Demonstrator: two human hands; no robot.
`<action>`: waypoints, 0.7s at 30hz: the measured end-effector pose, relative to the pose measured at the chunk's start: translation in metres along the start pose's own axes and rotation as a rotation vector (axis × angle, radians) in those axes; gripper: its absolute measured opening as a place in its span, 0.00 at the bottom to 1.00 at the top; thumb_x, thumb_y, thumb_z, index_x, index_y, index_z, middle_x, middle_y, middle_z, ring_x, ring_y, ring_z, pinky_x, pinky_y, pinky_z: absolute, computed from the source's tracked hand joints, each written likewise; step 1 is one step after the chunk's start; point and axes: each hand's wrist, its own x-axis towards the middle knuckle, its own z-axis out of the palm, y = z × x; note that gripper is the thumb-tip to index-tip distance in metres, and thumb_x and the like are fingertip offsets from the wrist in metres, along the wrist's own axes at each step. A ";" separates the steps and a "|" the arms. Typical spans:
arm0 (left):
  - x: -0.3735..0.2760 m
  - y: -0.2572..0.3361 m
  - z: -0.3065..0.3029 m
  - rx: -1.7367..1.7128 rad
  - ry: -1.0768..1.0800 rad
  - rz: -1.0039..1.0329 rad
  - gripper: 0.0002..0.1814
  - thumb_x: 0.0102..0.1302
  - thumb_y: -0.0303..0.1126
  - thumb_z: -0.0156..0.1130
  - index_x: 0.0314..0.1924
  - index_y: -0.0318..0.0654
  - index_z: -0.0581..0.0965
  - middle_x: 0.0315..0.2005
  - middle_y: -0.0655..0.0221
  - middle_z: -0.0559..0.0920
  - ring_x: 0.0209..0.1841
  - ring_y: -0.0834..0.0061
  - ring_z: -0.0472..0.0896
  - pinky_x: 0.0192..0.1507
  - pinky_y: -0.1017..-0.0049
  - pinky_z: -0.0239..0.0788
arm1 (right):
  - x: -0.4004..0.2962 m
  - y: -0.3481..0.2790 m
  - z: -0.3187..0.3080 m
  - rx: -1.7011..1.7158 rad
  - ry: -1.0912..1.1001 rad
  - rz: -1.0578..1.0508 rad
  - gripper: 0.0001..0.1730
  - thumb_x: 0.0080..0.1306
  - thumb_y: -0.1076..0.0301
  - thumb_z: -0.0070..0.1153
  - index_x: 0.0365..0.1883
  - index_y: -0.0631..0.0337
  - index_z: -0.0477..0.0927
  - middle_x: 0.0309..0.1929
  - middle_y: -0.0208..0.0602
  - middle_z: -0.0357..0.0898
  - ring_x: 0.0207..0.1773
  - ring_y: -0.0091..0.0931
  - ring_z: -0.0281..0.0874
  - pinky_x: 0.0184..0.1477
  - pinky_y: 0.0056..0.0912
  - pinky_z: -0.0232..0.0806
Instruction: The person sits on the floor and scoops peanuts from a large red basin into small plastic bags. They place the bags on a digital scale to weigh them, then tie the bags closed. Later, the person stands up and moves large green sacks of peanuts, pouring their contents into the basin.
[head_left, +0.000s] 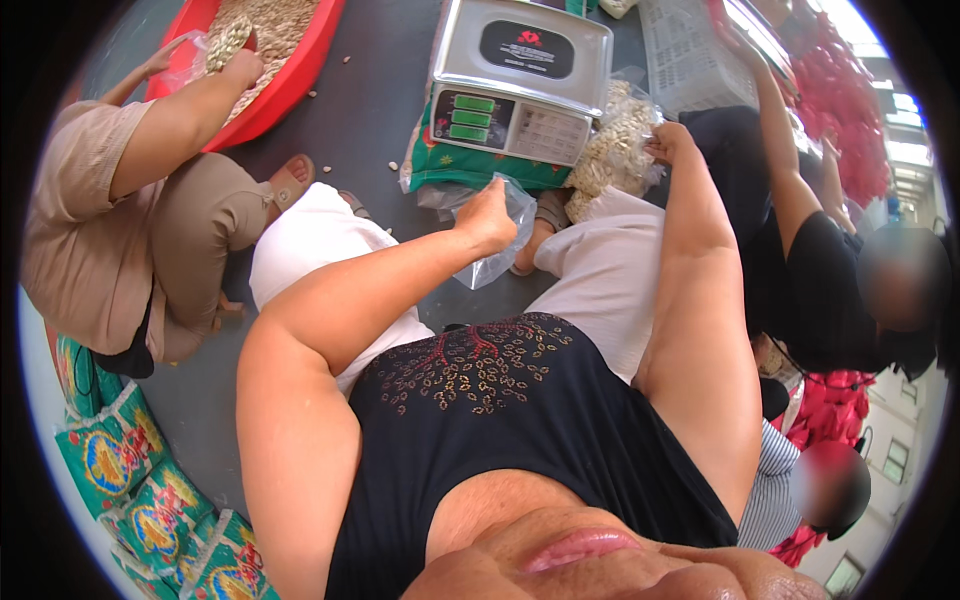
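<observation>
My left hand (489, 219) is closed on an empty-looking clear plastic bag (491, 259), which hangs down in front of the scale. My right hand (671, 142) grips the side of a clear plastic bag of pale beans or seeds (616, 142). That full bag leans between the scale and my right knee. The digital weighing scale (523, 56), with a bare metal pan and lit green displays, rests on a green printed sack (491, 171). My right fingertips are partly hidden by the plastic.
At the left a co-worker (90, 225) scoops pale pieces from a red tub (300, 82) beside a plastic bag. A white plastic crate (690, 64) stands at the upper right, near another person in black. Green printed sacks (154, 517) lie at the lower left. Loose pieces dot the grey floor (367, 97).
</observation>
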 end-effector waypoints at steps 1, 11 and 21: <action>-0.001 -0.001 0.002 0.005 -0.002 -0.019 0.40 0.49 0.22 0.48 0.67 0.31 0.56 0.60 0.44 0.67 0.65 0.54 0.64 0.65 0.66 0.55 | -0.014 -0.008 0.005 0.018 0.040 -0.048 0.08 0.67 0.66 0.52 0.32 0.63 0.73 0.26 0.40 0.71 0.27 0.31 0.74 0.31 0.37 0.78; 0.005 -0.011 0.008 0.001 -0.005 0.017 0.40 0.49 0.22 0.48 0.67 0.29 0.55 0.62 0.45 0.64 0.66 0.54 0.62 0.65 0.66 0.54 | -0.025 -0.036 0.008 -1.024 0.412 -0.220 0.23 0.59 0.46 0.56 0.41 0.56 0.83 0.36 0.34 0.84 0.43 0.35 0.81 0.47 0.44 0.70; 0.003 -0.023 0.011 0.054 0.098 0.038 0.31 0.54 0.30 0.54 0.58 0.26 0.63 0.55 0.46 0.72 0.56 0.50 0.73 0.56 0.62 0.67 | -0.108 -0.080 0.055 -0.921 0.018 -0.827 0.25 0.58 0.48 0.54 0.39 0.62 0.81 0.22 0.40 0.81 0.26 0.30 0.81 0.35 0.36 0.71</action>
